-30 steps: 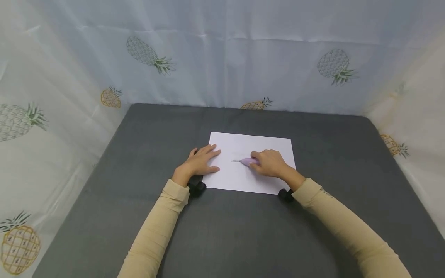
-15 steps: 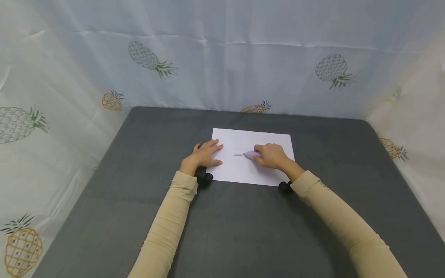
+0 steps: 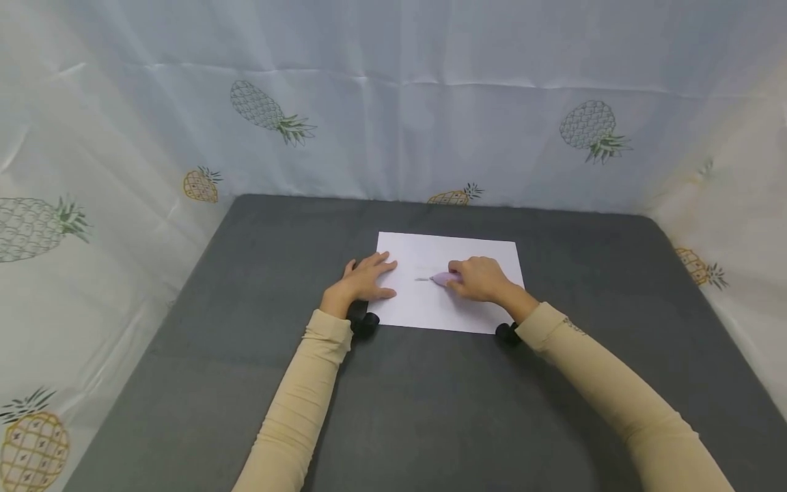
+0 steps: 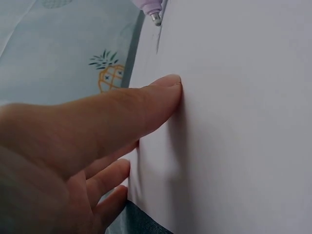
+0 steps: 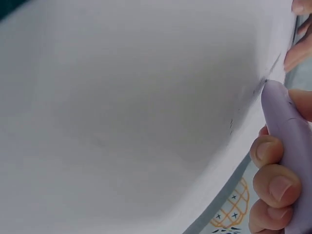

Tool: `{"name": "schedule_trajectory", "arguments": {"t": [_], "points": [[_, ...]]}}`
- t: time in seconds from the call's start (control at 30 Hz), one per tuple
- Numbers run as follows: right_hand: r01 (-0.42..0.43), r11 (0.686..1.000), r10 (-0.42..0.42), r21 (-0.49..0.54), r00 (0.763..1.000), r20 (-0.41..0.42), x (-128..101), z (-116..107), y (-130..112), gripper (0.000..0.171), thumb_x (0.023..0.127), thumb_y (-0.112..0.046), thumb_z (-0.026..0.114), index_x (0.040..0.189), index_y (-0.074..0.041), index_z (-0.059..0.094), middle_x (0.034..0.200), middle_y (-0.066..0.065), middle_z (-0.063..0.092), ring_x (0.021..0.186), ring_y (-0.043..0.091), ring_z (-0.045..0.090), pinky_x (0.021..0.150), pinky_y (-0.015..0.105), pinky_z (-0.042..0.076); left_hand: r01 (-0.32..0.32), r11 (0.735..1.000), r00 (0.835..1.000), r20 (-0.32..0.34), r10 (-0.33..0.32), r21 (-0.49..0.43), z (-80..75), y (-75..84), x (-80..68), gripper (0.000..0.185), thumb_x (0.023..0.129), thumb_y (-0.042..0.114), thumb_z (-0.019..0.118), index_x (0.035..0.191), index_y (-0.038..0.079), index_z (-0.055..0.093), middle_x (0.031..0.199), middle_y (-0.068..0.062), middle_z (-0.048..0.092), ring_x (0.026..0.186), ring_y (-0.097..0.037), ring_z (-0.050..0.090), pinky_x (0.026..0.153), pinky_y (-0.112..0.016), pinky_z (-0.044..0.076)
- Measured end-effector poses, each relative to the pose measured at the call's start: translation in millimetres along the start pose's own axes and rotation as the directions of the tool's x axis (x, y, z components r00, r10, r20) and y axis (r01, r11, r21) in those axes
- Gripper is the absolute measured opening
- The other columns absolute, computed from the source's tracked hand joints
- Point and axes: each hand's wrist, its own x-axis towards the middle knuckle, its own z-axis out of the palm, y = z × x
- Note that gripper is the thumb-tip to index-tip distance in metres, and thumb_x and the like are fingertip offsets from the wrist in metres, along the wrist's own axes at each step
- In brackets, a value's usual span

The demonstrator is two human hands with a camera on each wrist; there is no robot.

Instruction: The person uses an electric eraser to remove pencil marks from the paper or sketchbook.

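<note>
A white sheet of paper (image 3: 467, 253) lies flat on the dark grey table (image 3: 430, 410). My left hand (image 3: 363, 280) rests flat on the paper's left edge, fingers straight; its thumb (image 4: 141, 105) presses the paper (image 4: 243, 122) in the left wrist view. My right hand (image 3: 479, 279) grips a lilac pen (image 3: 441, 278) whose tip touches the sheet by a short grey mark (image 3: 421, 279). In the right wrist view, curled fingers (image 5: 270, 185) wrap the pen (image 5: 287, 146) over the paper (image 5: 122, 112). The pen's tip (image 4: 155, 17) shows at the top of the left wrist view.
White cloth with pineapple prints (image 3: 393, 102) walls the table at the back and both sides. Black wrist cameras (image 3: 364, 323) sit under both wrists at the paper's near edge. Bare grey table surface stretches around the sheet.
The view has shifted slightly, while the hands keep their places on the paper. The pen's tip stays by the short mark, with little movement to see.
</note>
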Motion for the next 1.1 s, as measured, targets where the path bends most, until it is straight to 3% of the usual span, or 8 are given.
{"name": "schedule_trajectory", "arguments": {"t": [0.63, 1.1], "points": [[0.022, 1.0, -0.022, -0.005, 0.999, -0.039, -3.9, 0.3, -4.2, 0.021, 0.088, -0.026, 0.061, 0.098, -0.009, 0.065, 0.072, 0.007, 0.064, 0.061, 0.016, 0.046, 0.052, 0.024, 0.027, 0.017, 1.0, 1.0, -0.01, -0.017, 0.01, -1.9, -3.5, -3.9, 0.068, 0.094, 0.036, 0.06, 0.152, 0.019, 0.031, 0.165, -0.005, 0.015, 0.153, -0.03, 0.014, 0.121, -0.061, 0.004], [-0.009, 1.0, 0.009, -0.005, 0.999, -0.032, -4.1, 3.0, -2.7, 0.021, 0.089, -0.027, 0.061, 0.1, -0.009, 0.065, 0.074, 0.007, 0.065, 0.061, 0.016, 0.047, 0.053, 0.024, 0.028, -0.005, 1.0, 1.0, -0.01, 0.005, 0.004, 1.5, 1.4, 0.4, 0.068, 0.094, 0.035, 0.06, 0.152, 0.018, 0.031, 0.165, -0.005, 0.015, 0.153, -0.031, 0.014, 0.121, -0.061, 0.003]]}}
